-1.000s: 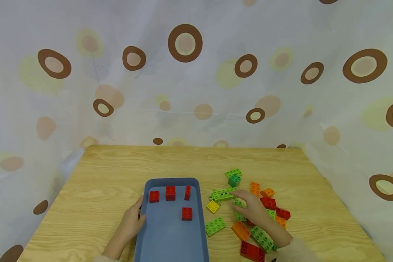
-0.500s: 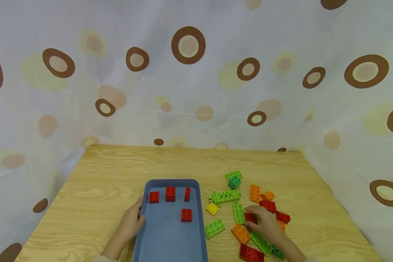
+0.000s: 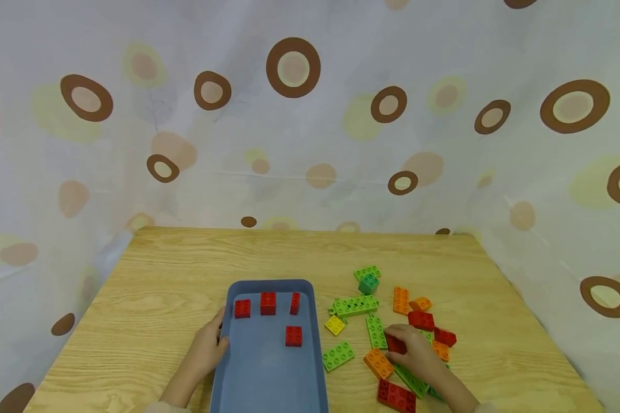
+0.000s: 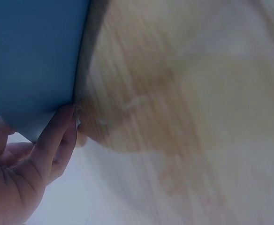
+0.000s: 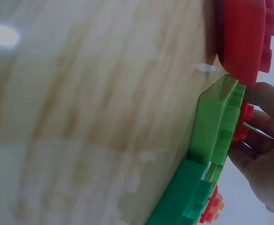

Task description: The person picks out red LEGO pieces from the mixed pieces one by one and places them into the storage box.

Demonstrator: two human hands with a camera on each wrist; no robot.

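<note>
My left hand (image 3: 204,349) holds the left wall of a blue-grey tray (image 3: 270,378), thumb at the rim and fingers along the outside. In the left wrist view the fingers (image 4: 55,136) meet the tray's edge (image 4: 38,61). Several red bricks lie inside the tray, among them a square one (image 3: 293,336). Over the loose pile to the right, my right hand (image 3: 418,353) pinches a red brick (image 3: 395,344) between thumb and fingers, partly hidden. In the right wrist view that brick's studs (image 5: 242,123) show behind a light green brick (image 5: 212,119).
Beside the right hand lie a light green brick (image 3: 376,332), an orange brick (image 3: 379,364) and a long red brick (image 3: 396,396). A yellow brick (image 3: 334,326) and a green plate (image 3: 338,357) lie between tray and pile. More red bricks (image 3: 421,320) are beyond the hand.
My right hand has come back toward me and right, from beside the long light green brick onto the red brick. The left hand and tray have stayed put.
</note>
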